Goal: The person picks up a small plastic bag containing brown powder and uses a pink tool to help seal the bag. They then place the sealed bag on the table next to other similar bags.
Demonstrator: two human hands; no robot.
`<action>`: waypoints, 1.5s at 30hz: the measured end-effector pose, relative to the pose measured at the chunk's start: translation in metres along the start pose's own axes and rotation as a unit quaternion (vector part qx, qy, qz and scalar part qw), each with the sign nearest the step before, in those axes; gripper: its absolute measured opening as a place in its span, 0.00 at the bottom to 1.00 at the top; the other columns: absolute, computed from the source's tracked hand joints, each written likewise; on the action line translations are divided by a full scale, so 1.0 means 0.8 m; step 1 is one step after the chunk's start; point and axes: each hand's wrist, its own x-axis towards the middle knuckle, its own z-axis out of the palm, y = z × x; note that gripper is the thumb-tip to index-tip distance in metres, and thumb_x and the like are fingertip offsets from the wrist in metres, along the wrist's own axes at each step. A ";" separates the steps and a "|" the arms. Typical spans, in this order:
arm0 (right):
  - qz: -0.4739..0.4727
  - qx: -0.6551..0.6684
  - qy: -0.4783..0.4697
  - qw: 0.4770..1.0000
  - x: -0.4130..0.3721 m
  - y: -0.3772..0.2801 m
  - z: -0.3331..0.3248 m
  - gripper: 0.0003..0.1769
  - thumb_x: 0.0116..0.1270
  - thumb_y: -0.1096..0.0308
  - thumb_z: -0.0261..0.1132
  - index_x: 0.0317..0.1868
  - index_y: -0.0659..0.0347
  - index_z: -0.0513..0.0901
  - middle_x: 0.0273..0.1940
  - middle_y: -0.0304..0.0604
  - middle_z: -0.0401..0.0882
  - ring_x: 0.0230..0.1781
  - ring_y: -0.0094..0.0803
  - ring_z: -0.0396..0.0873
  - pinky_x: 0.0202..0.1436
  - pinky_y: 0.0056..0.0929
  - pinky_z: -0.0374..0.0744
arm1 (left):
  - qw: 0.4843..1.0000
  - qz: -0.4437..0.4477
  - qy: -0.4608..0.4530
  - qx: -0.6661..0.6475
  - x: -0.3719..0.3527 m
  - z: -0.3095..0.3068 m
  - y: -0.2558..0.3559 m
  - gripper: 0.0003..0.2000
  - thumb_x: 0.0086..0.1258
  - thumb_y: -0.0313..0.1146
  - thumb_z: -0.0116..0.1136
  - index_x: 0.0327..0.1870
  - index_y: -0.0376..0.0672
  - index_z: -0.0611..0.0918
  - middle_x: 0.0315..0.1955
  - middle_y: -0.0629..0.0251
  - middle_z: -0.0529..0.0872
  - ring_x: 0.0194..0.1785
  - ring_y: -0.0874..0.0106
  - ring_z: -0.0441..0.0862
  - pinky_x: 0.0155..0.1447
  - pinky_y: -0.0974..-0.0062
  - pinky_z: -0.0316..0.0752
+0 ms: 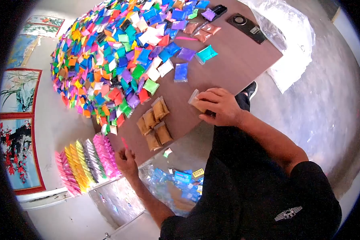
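Note:
My right hand (220, 106) is closed round a small clear packet with brown contents (195, 101), just above the near edge of the brown table (232, 64). At the table's left end, my left hand (127, 161) is closed, with a thin pink strip (125, 143) at its fingertips. Between the hands lie several brown packets (152, 125) in a cluster. Beyond them a large heap of coloured packets (108, 60) covers the far left. A blue packet (181, 72) and a teal packet (206, 54) lie at the heap's right side.
A black scale (246, 28) sits at the far right, near a clear plastic sheet (296, 40) hanging past the table edge. Rows of pink, yellow and white packets (86, 162) stand beyond my left hand. Blue plastic packaging (183, 177) lies below the table.

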 end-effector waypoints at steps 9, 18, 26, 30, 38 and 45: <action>-0.012 -0.022 -0.007 1.000 -0.004 0.007 0.006 0.23 0.59 0.56 0.77 0.54 0.49 0.85 0.58 0.38 0.82 0.58 0.41 0.81 0.64 0.44 0.79 | 0.958 0.205 -0.191 -0.057 -0.059 0.216 0.166 0.08 0.72 0.23 0.64 0.50 0.35 0.87 0.38 0.61 0.89 0.39 0.75 0.85 0.46 0.74 0.80; 0.010 0.000 -0.008 1.000 0.001 0.000 0.005 0.21 0.60 0.57 0.76 0.53 0.48 0.85 0.56 0.36 0.83 0.56 0.39 0.82 0.62 0.43 0.79 | 0.958 0.222 -0.178 -0.016 -0.036 0.264 0.149 0.07 0.73 0.30 0.66 0.42 0.35 0.88 0.35 0.58 0.90 0.38 0.69 0.87 0.47 0.70 0.80; -0.004 -0.003 0.003 1.000 -0.002 0.005 0.004 0.20 0.58 0.56 0.77 0.50 0.49 0.85 0.55 0.35 0.83 0.55 0.39 0.82 0.62 0.42 0.80 | 0.945 0.256 -0.196 -0.053 -0.031 0.261 0.186 0.05 0.71 0.29 0.66 0.39 0.36 0.85 0.31 0.52 0.86 0.36 0.54 0.86 0.41 0.61 0.79; 0.000 0.000 -0.013 1.000 0.000 0.003 0.003 0.21 0.58 0.56 0.77 0.50 0.49 0.85 0.54 0.35 0.83 0.55 0.39 0.82 0.61 0.42 0.80 | 0.931 0.304 -0.203 0.001 -0.031 0.275 0.190 0.05 0.71 0.29 0.65 0.38 0.37 0.85 0.32 0.52 0.86 0.38 0.51 0.85 0.42 0.58 0.78; 0.008 0.000 0.022 1.000 0.001 0.002 0.006 0.15 0.59 0.64 0.73 0.47 0.50 0.86 0.52 0.35 0.84 0.51 0.37 0.83 0.59 0.41 0.81 | 0.927 0.335 -0.167 0.022 0.001 0.295 0.180 0.06 0.72 0.29 0.62 0.37 0.36 0.84 0.33 0.51 0.86 0.40 0.49 0.85 0.44 0.56 0.77; 0.019 0.019 0.031 0.999 0.000 0.002 0.009 0.15 0.58 0.64 0.74 0.46 0.50 0.87 0.51 0.36 0.85 0.49 0.38 0.84 0.56 0.40 0.82 | 0.960 0.198 -0.198 -0.034 -0.042 0.257 0.187 0.07 0.73 0.30 0.64 0.36 0.34 0.85 0.32 0.51 0.88 0.35 0.57 0.88 0.42 0.63 0.80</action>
